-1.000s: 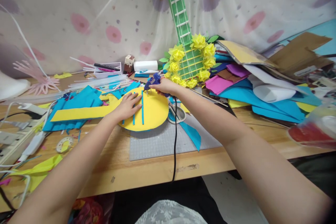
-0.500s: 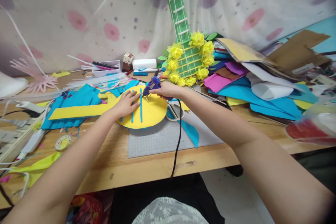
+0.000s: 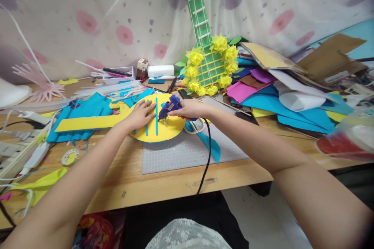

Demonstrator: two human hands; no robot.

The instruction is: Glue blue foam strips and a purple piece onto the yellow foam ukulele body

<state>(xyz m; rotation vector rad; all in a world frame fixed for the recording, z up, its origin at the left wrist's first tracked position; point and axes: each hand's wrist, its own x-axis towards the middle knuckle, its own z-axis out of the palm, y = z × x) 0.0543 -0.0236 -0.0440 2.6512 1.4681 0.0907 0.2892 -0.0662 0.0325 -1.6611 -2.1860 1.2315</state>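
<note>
A yellow guitar-shaped paper cutout (image 3: 172,130) lies partly on a grey cutting mat (image 3: 175,159), its long neck pointing left. Thin blue strips (image 3: 157,118) run across its round body. My left hand (image 3: 140,114) rests spread on the body, fingers over the strips. In my right hand (image 3: 189,109) is a blue hot glue gun (image 3: 171,106), its nozzle tilted down close to the rightmost strip. Whether the nozzle touches the paper I cannot tell. A black cord (image 3: 208,159) hangs from the gun across the mat and over the table edge.
White-handled scissors (image 3: 197,126) and a blue paper scrap (image 3: 212,147) lie right of the cutout. Behind stands a green paper guitar (image 3: 201,19) with yellow flowers. Coloured sheets (image 3: 300,114) are heaped at right, a power strip (image 3: 17,153) at left.
My right hand has brought the glue gun slightly toward me, its nozzle now lower along the rightmost strip. The cord has swung right. My left hand stays on the cutout.
</note>
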